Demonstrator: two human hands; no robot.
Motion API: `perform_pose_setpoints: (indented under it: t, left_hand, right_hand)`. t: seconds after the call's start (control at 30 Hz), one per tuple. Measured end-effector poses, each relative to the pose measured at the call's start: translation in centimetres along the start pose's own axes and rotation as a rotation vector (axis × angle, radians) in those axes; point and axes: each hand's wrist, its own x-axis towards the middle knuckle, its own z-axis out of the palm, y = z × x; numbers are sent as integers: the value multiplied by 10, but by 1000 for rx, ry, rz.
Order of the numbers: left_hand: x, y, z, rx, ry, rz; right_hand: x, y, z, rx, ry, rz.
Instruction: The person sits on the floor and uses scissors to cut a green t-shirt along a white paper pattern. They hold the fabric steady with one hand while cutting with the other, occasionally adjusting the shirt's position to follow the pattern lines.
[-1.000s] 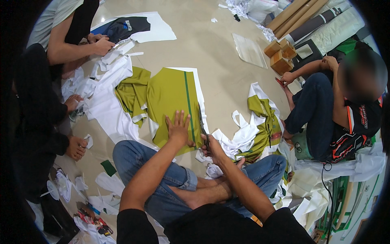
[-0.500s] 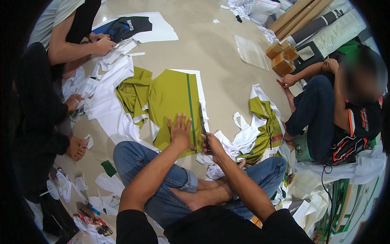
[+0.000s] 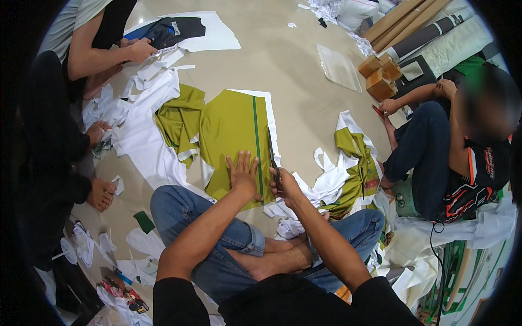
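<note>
An olive-green fabric panel (image 3: 227, 130) with a dark green stripe lies flat on the floor in front of my crossed legs. White fabric margin (image 3: 268, 108) shows along its right and top edges. My left hand (image 3: 242, 175) presses on the panel's lower part, fingers spread. Scissors (image 3: 273, 155) are in my right hand (image 3: 285, 187), their dark blades pointing away from me along the panel's right edge, where green meets white. The blades look nearly closed. My fingers cover most of the handles.
Crumpled olive cloth (image 3: 182, 117) and white scraps (image 3: 144, 144) lie left of the panel; another olive garment piece (image 3: 356, 163) lies right. One co-worker sits at right holding a red-handled tool (image 3: 378, 111). Another handles a dark printed piece (image 3: 175, 33) at upper left. Fabric rolls (image 3: 421, 41) stand far right.
My right hand and the scissors have shifted slightly away from me along the panel's right edge. My left hand stays spread on the panel.
</note>
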Motion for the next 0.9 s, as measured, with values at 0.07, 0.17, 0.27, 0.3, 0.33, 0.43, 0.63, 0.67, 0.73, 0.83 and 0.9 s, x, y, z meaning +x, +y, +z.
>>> perform_pose_setpoints:
  t: [0.07, 0.17, 0.27, 0.3, 0.33, 0.43, 0.63, 0.67, 0.73, 0.83, 0.9]
  left_hand:
    - [0, 2, -2, 6, -2, -4]
    - [-2, 2, 0, 13, -11, -6]
    - [-4, 3, -1, 30, -10, -5]
    - [-5, 3, 0, 33, -5, -9]
    - [-5, 3, 2, 35, 0, -13]
    - [-2, 4, 6, 39, 5, -18]
    - [-6, 9, -2, 63, -36, -25]
    - [-6, 9, -3, 64, -55, -31]
    - [-5, 6, -1, 55, -53, -35]
    - [-3, 7, 4, 54, -33, -34]
    - [-2, 8, 4, 59, -21, -29]
  right_hand:
    - [10, -3, -5, 47, -34, 74]
    - [18, -11, -5, 64, -51, 122]
    - [19, -15, 2, 25, 9, 61]
    - [16, -16, 5, 6, 11, 40]
    - [11, -17, 7, -13, 12, 18]
    - [17, -15, 5, 9, -2, 21]
    - [38, -23, -1, 34, 9, 74]
    - [37, -26, 2, 19, 13, 62]
    - [30, -27, 8, -26, 17, -9]
    - [31, -27, 7, -22, 23, -8]
    - [40, -29, 3, 10, 28, 36]
